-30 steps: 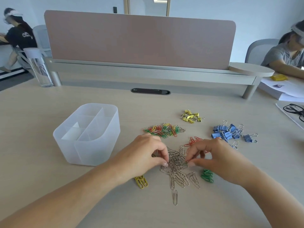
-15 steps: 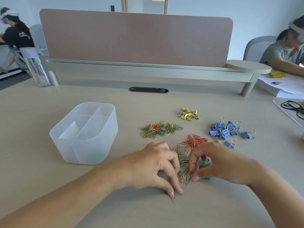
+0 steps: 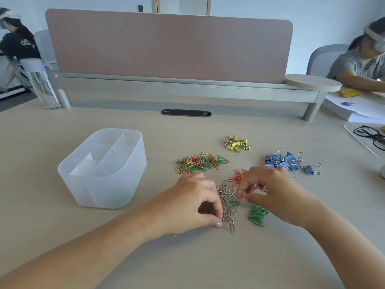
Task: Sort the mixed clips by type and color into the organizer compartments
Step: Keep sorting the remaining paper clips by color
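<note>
The left hand (image 3: 187, 205) is curled over the near side of the silver paper clips (image 3: 228, 207), thumb and fingertips pinching into the pile. The right hand (image 3: 277, 195) has thumb and forefinger drawn together at the pile's far edge; I cannot tell whether a clip sits between them.

This looks like the gathering step: the loose silver clips are being bunched between both hands, and none are in the organizer yet. The next move likely calls for a firm two-handed scoop, since thin, slick wire loops tangle and shed easily, and one green stray lies among them.

- Just under the right wrist: green paper clips (image 3: 257, 215), glossy coated wire.
- Beyond the right knuckles: red paper clips (image 3: 239, 177).
- Beyond the left hand: a mixed-colour clip pile (image 3: 200, 162).
- Further beyond the right hand: blue binder clips (image 3: 283, 160) and yellow binder clips (image 3: 237, 142), folded metal with wire handles.
- Left of the left hand: the frosted plastic organizer (image 3: 100, 190), rounded, with dividers.
</note>
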